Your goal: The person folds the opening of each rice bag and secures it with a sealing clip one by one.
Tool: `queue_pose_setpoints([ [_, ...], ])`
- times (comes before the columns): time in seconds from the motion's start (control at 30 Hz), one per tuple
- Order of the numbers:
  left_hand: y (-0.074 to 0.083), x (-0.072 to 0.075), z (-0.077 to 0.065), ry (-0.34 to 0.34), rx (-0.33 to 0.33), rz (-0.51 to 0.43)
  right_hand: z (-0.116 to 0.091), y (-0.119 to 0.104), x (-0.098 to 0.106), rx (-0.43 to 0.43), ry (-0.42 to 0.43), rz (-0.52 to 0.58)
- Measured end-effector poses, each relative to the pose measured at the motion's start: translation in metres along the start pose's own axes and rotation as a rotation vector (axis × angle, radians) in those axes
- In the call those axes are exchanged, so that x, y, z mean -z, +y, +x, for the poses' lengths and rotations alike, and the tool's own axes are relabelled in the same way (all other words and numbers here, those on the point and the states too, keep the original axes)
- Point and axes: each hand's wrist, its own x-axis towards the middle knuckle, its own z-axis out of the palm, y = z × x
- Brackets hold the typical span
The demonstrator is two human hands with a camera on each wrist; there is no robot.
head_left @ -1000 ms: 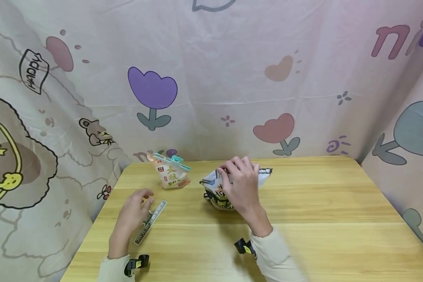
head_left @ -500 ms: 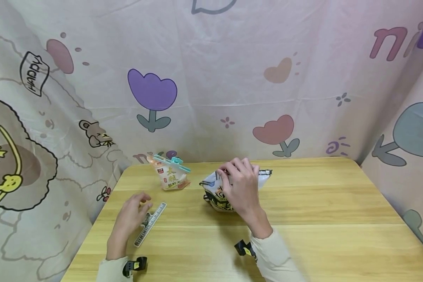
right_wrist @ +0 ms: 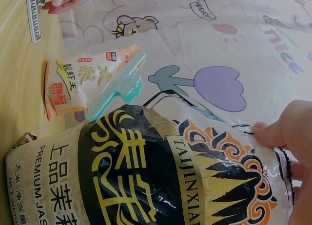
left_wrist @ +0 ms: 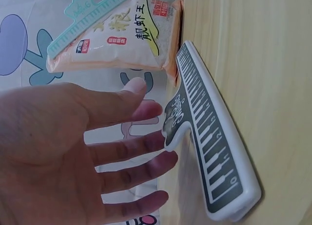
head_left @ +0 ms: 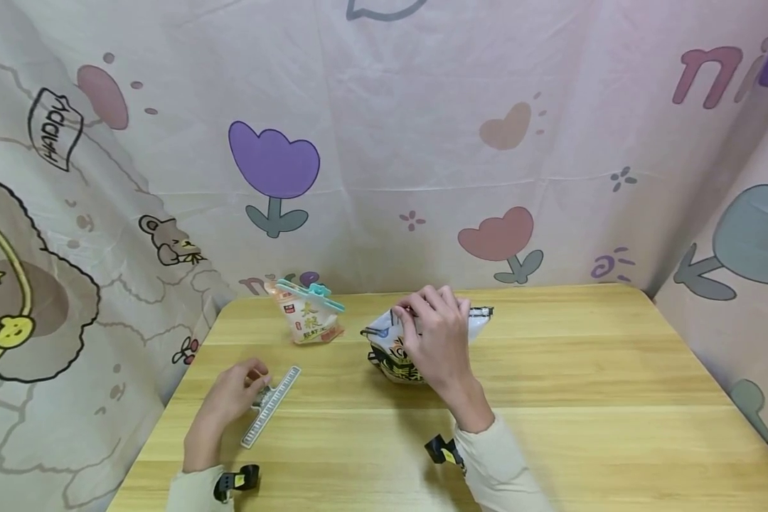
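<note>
My right hand (head_left: 440, 333) pinches the top edge of a black, gold and white bag of rice (head_left: 389, 361). In the right wrist view, thumb and fingers grasp the gathered top of this bag, which stands upright on the table. My left hand (head_left: 229, 391) hovers at the handle of a long black-and-white clip (head_left: 272, 411) with piano-key markings, lying on the table. The left wrist view shows the fingers spread and the thumb apart from them, close to the clip's handle; whether a fingertip touches it I cannot tell.
Behind the left hand stands a smaller white and orange rice bag (head_left: 311, 326), its top held by a turquoise clip (right_wrist: 114, 91). The wooden table (head_left: 582, 398) ends at a patterned cloth (head_left: 384, 142) at the back and sides.
My left hand has shifted slightly left and toward me, near the handle of the piano-key clip. The right hand keeps its hold on the bag of rice.
</note>
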Motion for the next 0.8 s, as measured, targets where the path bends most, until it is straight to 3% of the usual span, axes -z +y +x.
queue_pose_setpoints([
  [0.8, 0.0003, 0.0022, -0.0030, -0.028, 0.065, 0.018, -0.0008, 0.0001, 0.0006, -0.010, -0.004, 0.008],
])
